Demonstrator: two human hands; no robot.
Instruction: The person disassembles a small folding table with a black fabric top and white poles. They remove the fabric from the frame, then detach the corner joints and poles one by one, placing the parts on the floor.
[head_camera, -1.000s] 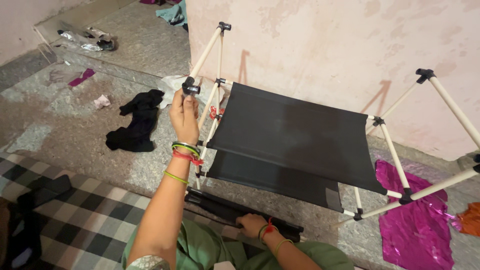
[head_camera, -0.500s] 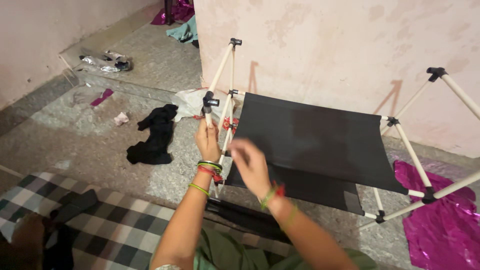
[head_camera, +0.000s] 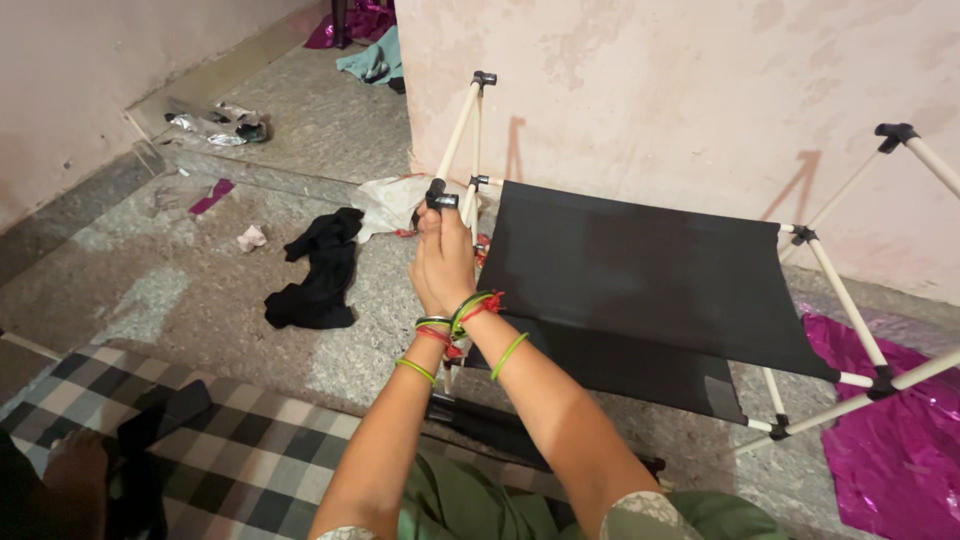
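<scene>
Nearest, on the checked mat (head_camera: 250, 450), a folded black bundle (head_camera: 490, 428) lies untouched; above it both hands, left hand (head_camera: 428, 272) and right hand (head_camera: 450, 255), are closed around the pale rack tube (head_camera: 447, 228) just under its black connector (head_camera: 440, 199); the frame is judged light, stiff, prone to wobble, best held near joints; the black fabric shelf (head_camera: 640, 275) beyond is soft.

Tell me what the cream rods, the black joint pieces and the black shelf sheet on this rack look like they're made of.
Cream rods: smooth, matte tubes, probably plastic or coated metal; I cannot tell which. Black corner joint pieces: moulded, slightly shiny, likely hard plastic. Black shelf sheet: matte, sagging between rods, so it looks like thin fabric. Both hands grip one rod.
</scene>
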